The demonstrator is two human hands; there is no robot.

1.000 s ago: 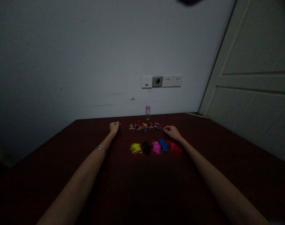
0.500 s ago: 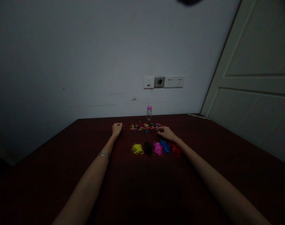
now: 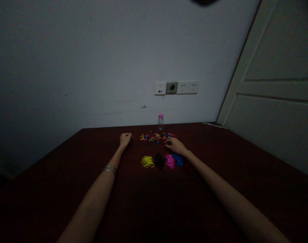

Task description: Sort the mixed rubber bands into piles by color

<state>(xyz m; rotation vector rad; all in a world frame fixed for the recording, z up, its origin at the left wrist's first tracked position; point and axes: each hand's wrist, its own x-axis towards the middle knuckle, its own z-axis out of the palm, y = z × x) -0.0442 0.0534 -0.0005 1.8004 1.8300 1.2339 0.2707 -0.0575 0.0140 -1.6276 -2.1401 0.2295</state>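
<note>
Loose mixed-colour rubber bands (image 3: 154,137) lie in a spread pile towards the back of the dark red table. My right hand (image 3: 176,145) reaches to the near right edge of this pile, its fingers curled together; anything between the fingertips is too small to make out. Left of the pile, my left hand (image 3: 125,139) rests on the table in a fist, and its contents are hidden. Nearer to me are sorted heaps: yellow bands (image 3: 147,161), black bands (image 3: 159,161), pink bands (image 3: 170,161) and blue bands (image 3: 178,159). Red bands (image 3: 190,166) show dimly beside my right forearm.
A small clear bottle with a pink cap (image 3: 160,122) stands behind the mixed pile. The table (image 3: 149,202) meets a pale wall with a row of sockets (image 3: 177,88). A white panelled door (image 3: 275,111) is at the right.
My right hand has shifted left and slightly nearer along the mixed pile's front edge. My right forearm now covers more of the red heap. The left hand remains in a fist.
</note>
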